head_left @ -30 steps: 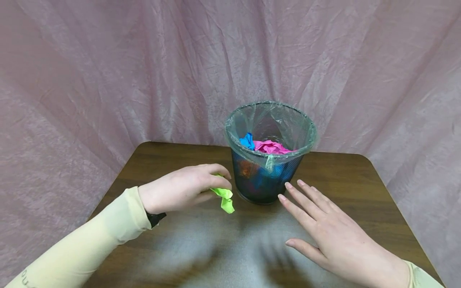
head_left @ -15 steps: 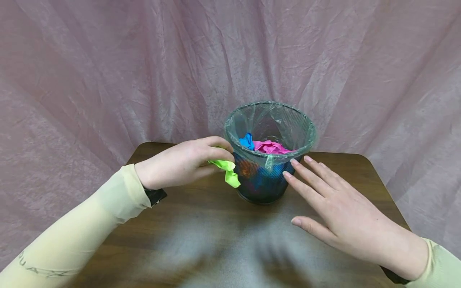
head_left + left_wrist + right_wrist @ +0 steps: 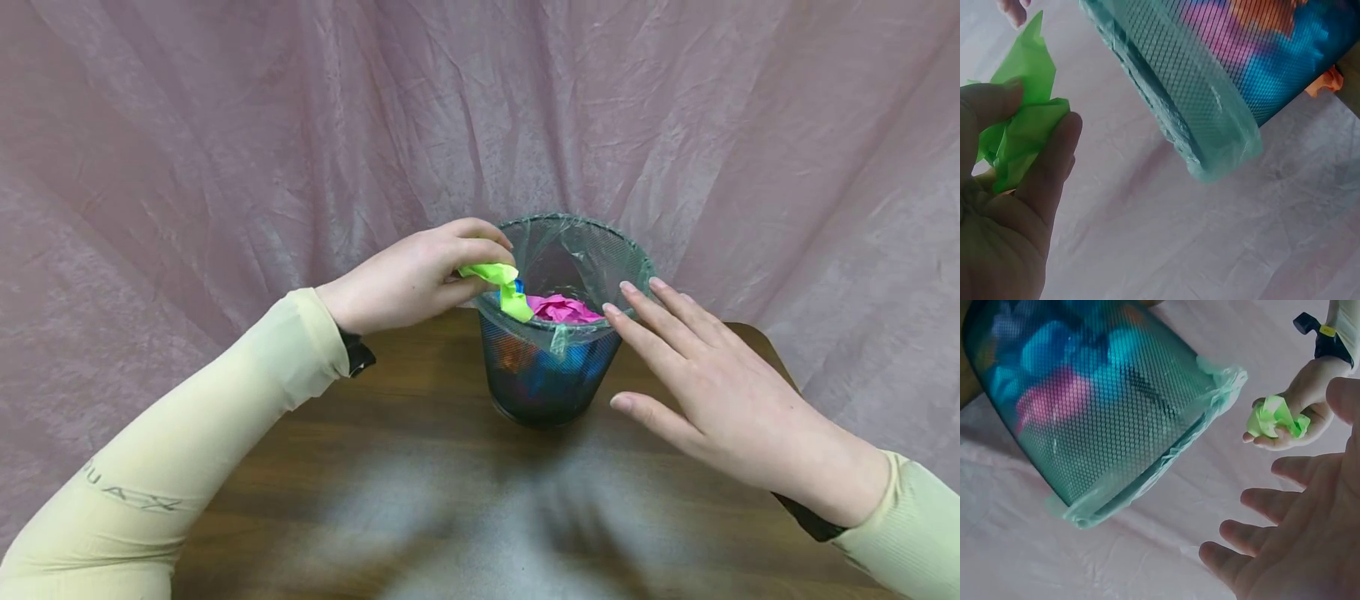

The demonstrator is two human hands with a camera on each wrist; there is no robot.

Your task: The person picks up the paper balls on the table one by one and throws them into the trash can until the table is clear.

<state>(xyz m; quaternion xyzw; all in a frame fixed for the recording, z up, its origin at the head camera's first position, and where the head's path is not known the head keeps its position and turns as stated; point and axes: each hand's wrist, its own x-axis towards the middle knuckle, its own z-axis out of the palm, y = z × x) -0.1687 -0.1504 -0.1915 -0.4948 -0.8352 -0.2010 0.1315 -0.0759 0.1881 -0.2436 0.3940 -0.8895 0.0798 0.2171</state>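
My left hand pinches a crumpled piece of lime-green paper between thumb and fingers, at the left rim of a black mesh wastebasket. In the left wrist view the green paper stands apart from the basket's lined rim. My right hand holds nothing; its fingers are spread and fairly straight, beside the basket's right rim. A clear greenish bag lines the basket and folds over the rim. Crumpled pink paper and blue paper lie inside.
The basket stands on a dark wooden table. A pinkish curtain hangs behind and around it. In the left wrist view, a crumpled orange piece shows beside the basket near its base.
My left hand has risen from low beside the basket up to its left rim, carrying the green paper. My right hand has risen too, toward the right rim. The basket stays put.
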